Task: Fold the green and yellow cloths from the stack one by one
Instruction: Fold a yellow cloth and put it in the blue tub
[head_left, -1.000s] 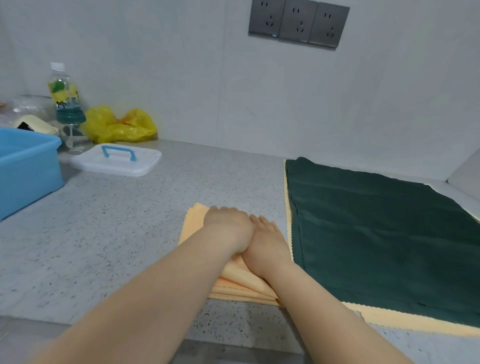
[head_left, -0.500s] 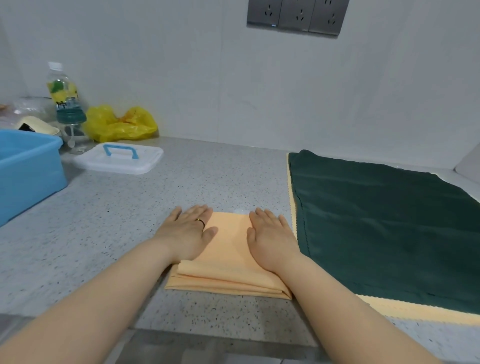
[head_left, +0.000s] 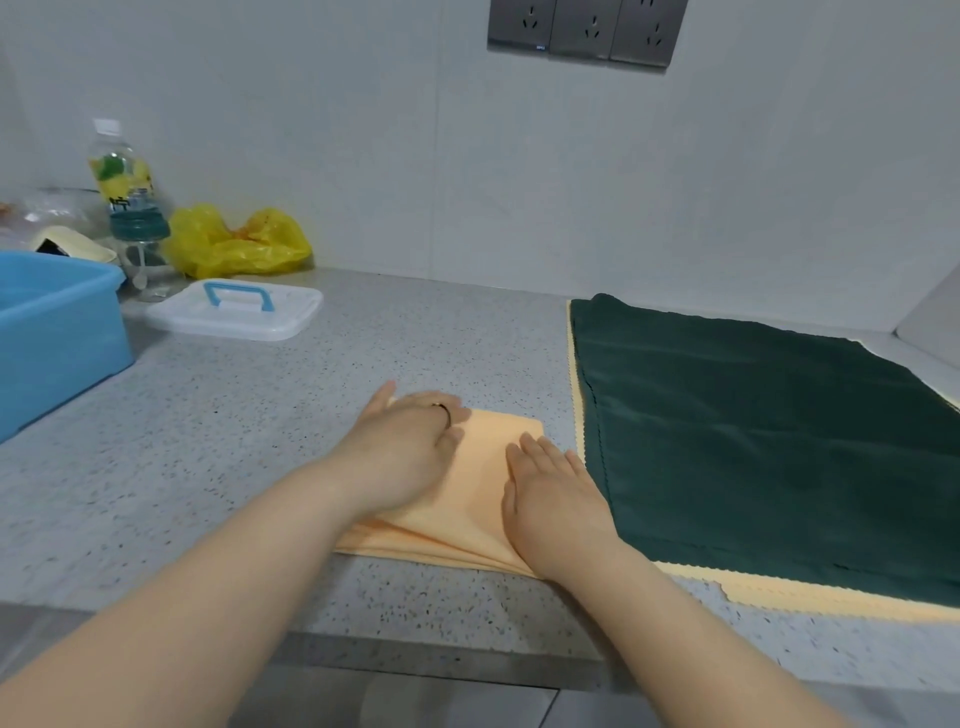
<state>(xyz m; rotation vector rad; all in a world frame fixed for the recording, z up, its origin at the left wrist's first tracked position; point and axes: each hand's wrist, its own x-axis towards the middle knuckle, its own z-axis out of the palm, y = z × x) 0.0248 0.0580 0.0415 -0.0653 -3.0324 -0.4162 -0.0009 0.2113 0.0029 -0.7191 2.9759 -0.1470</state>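
The left hand (head_left: 410, 447) and right hand (head_left: 550, 493) pressed flat, grip wide, on the folded yellow cloth (head_left: 480, 483) on the table (head_left: 234, 467) beside the stack (head_left: 831, 605). That fold looked done. Next they likely needed to lift the green cloth (head_left: 779, 441).

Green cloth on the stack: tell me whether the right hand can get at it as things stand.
Probably yes. The right hand lies flat on the folded yellow cloth, just beside the green cloth and its left edge; nothing stands between them, and nothing lies on the green cloth.
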